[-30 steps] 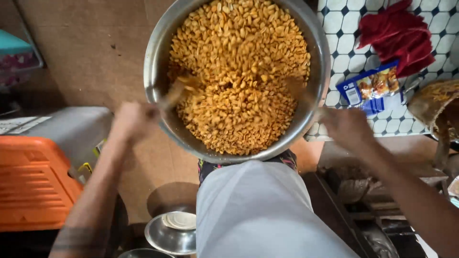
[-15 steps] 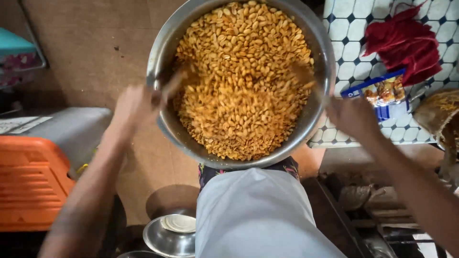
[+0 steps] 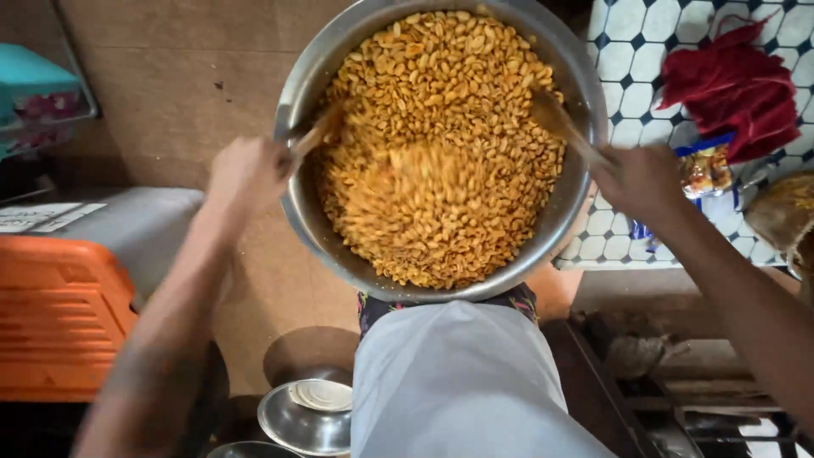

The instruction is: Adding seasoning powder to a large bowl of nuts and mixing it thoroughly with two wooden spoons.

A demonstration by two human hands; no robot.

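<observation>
A large steel bowl (image 3: 297,212) full of orange-coated peanuts (image 3: 441,153) sits in front of me, above my lap. My left hand (image 3: 248,170) is closed on a wooden utensil handle (image 3: 318,131) that dips into the nuts at the bowl's left side. My right hand (image 3: 638,180) grips a second wooden utensil (image 3: 561,125) that enters the nuts at the right side. The nuts near the middle look blurred with motion.
An orange crate (image 3: 59,314) and a grey box (image 3: 127,229) stand at the left. A small steel bowl (image 3: 305,416) lies on the floor below. At the right, a red cloth (image 3: 729,85) and a snack packet (image 3: 704,174) lie on a tiled surface (image 3: 636,34).
Both hands have shifted with the utensils; the peanuts have been turned over and the heap has moved within the bowl. The view now sits slightly lower on the bowl.
</observation>
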